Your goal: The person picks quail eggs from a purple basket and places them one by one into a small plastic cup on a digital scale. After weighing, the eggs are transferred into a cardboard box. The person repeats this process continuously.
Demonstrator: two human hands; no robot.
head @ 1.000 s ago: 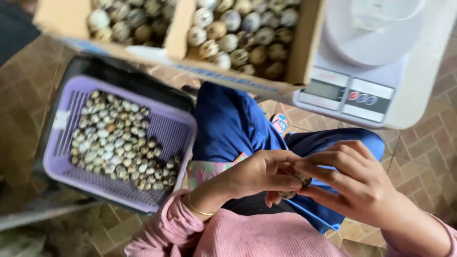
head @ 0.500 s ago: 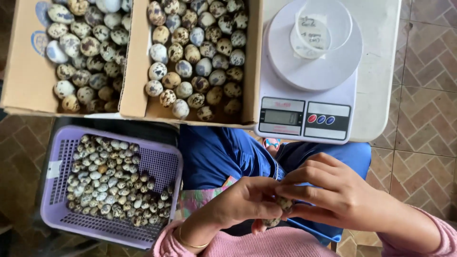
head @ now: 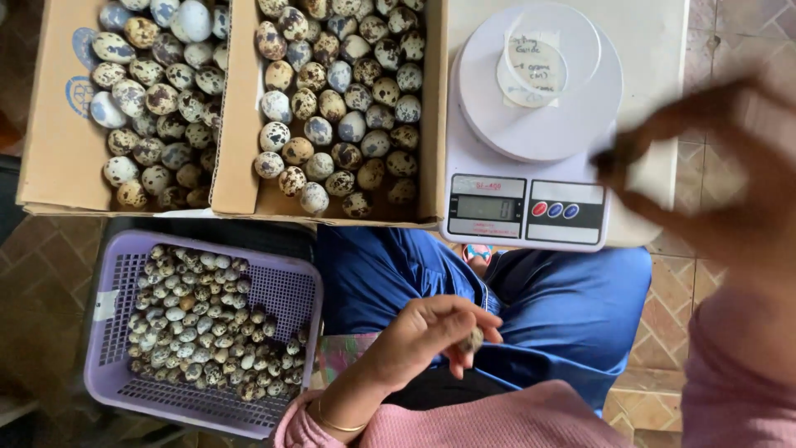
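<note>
Pinching one speckled egg [head: 473, 340] over the lap, the left hand [head: 427, 336] stays low while the blurred right hand [head: 713, 174] grips another egg [head: 618, 156] beside the white scale [head: 531, 133].

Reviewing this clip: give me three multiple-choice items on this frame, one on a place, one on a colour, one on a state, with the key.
1. Where does the basket of small speckled eggs sit?
A. On the scale's platform
B. On the floor, below the cardboard boxes
C. Inside a cardboard box

2. What colour is the basket?
A. Purple
B. Green
C. Red

3. What is the left hand doing?
A. Resting flat on the floor
B. Pressing a scale button
C. Holding a speckled egg at its fingertips

Key: 1 B, the basket lies on the tiled floor just under the two cardboard boxes. 2 A, its mesh walls are purple. 3 C, the fingers curl around one egg over the lap, while the right hand, blurred, is raised beside the white scale.
</note>
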